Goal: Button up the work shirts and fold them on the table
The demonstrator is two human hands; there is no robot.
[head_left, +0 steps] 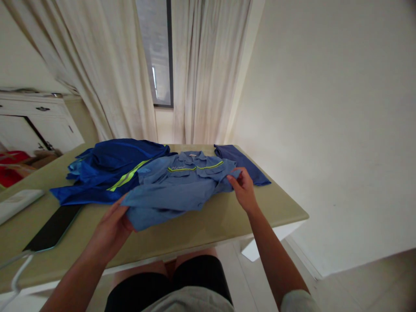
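Note:
A light blue work shirt [177, 184] with yellow reflective strips lies partly folded on the beige table [208, 225]. My left hand [113, 223] is closed on the shirt's near left edge. My right hand [243, 187] pinches the shirt's right side near a sleeve. Left of the shirt a darker blue garment [110, 169] with a yellow stripe is heaped. A folded dark blue piece [242, 162] lies flat behind my right hand.
A dark tablet or phone [53, 227] lies at the table's near left, with a white cable [19, 271] and a white object [16, 203] beside it. Curtains [201, 69], a window and a white cabinet [39, 125] stand behind. The table's right edge drops to tiled floor.

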